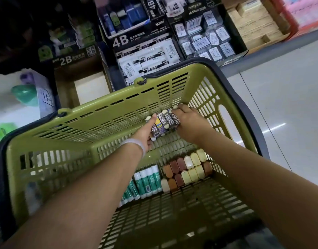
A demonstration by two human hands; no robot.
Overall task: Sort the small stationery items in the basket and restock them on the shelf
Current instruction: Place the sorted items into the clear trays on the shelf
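Inside the green slotted basket [52, 146], at its far end, lies a row of 2B erasers [164, 123] in dark sleeves. My left hand [145, 133] grips the row's left end, thumb along the side. My right hand [188, 121] covers the right end with fingers curled over the erasers. Nearer me in the basket lie green-and-white glue sticks [145, 180] and a block of brown, cream and white erasers [187, 169]. On the shelf beyond stands an open 2B eraser display box [70, 56].
More shelf stock sits behind the basket: a 4B eraser box [145, 54], a black box of barcoded clear cases [205, 38] and tan cartons [253, 20]. A white box [38, 90] stands at the left. Shiny pale floor [289, 105] lies to the right.
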